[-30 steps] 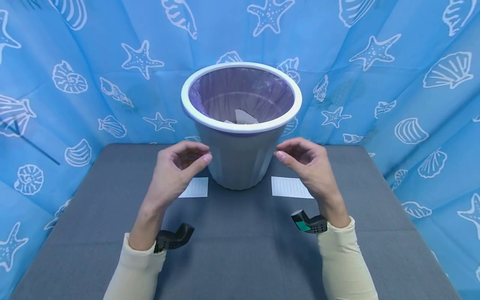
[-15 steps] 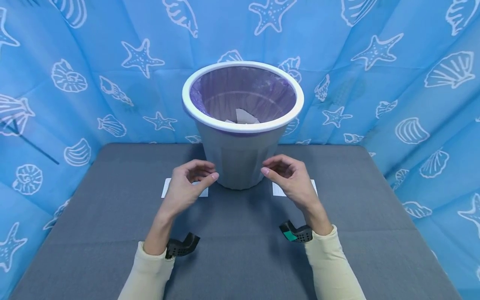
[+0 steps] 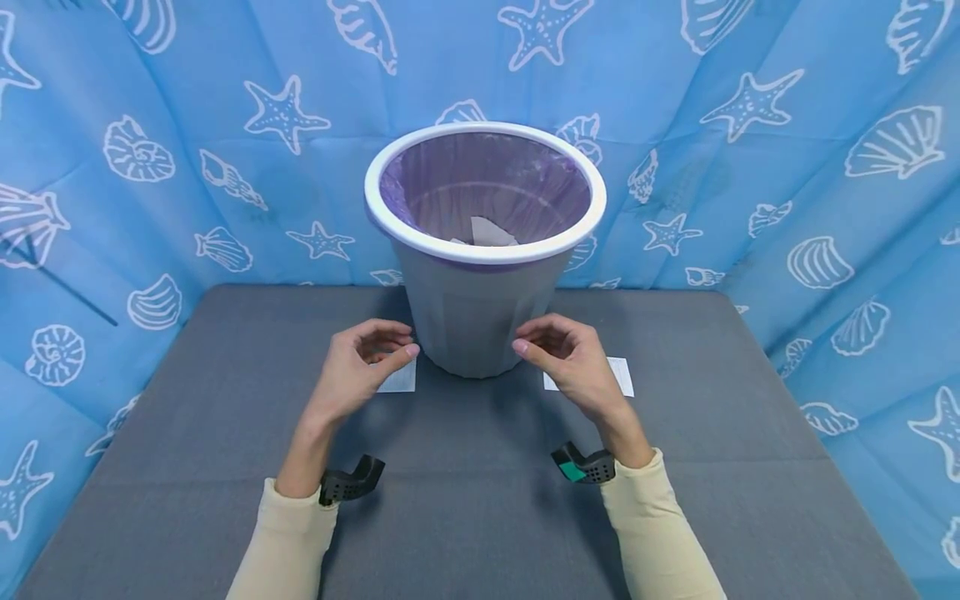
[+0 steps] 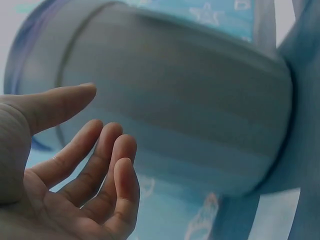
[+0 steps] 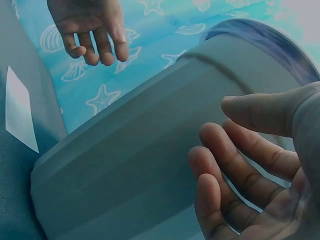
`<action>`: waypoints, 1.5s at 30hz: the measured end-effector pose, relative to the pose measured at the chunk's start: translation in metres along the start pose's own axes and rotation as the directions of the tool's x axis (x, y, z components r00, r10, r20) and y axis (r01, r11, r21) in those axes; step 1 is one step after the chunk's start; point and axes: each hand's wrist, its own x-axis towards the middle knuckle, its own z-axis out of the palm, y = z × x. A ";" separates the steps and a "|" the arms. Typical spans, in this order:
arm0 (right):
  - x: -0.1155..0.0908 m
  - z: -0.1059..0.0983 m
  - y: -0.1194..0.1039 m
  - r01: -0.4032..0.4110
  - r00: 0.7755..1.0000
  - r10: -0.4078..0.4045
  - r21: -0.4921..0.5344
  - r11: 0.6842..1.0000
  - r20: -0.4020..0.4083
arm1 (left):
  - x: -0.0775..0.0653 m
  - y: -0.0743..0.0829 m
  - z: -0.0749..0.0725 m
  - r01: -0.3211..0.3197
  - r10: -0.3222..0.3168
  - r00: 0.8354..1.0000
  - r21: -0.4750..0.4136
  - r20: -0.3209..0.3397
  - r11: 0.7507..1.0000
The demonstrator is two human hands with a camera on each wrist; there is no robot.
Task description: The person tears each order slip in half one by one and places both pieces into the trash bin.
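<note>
A grey trash can [image 3: 480, 308] with a white rim and a purple bag lining stands upright at the back middle of the table. White paper scraps [image 3: 491, 233] lie inside it. My left hand [image 3: 363, 362] hovers just left of the can, fingers loosely bent, thumb apart, holding nothing. On the other side my right hand [image 3: 570, 358] hangs in front of the can's right wall in the same relaxed shape, also with nothing in it. Both wrist views show a gap between thumb and fingers. Behind each hand lies a lined white paper card, the left card [image 3: 399, 377] and the right card [image 3: 621, 377], each partly covered.
A dark grey cloth [image 3: 480, 517] covers the table. Blue curtains [image 3: 315, 192] with white shells and starfish hang behind and at both sides, close to the trash can. A black wrist strap [image 3: 352, 481] is on each wrist.
Both hands have come down and back toward me from higher beside the can. The right hand has also shifted left; the left hand moved right, then slightly back left. The trash can stays put.
</note>
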 end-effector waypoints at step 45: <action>-0.010 0.123 0.079 -0.067 0.976 0.079 -0.068 0.995 0.205 | -0.003 -0.094 -0.054 0.167 -0.258 0.957 0.479 0.130 0.862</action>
